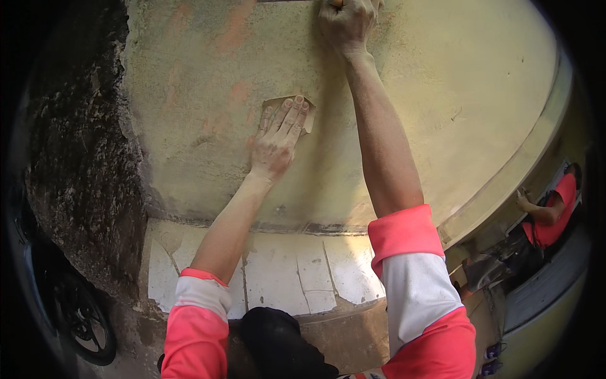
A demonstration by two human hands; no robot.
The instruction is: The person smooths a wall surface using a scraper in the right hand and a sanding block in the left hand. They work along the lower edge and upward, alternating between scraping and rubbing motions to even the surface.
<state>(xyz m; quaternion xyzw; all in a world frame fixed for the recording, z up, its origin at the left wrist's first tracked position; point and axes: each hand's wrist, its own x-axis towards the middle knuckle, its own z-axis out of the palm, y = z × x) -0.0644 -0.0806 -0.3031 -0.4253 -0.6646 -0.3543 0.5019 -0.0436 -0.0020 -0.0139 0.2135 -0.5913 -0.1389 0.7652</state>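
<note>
The left hand (276,142) lies flat, fingers slightly spread over a tan sheet (310,117) on the wall (461,107) — sheet edges showing around the fingertips, open wall either side. Farther up-right, the right hand (349,25) curls round something orange (339,2) — mostly hidden.

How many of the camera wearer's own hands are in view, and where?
2: the left hand lies flat on a sheet against the wall; the right hand is higher, at the picture's top edge, partly cut off.
</note>
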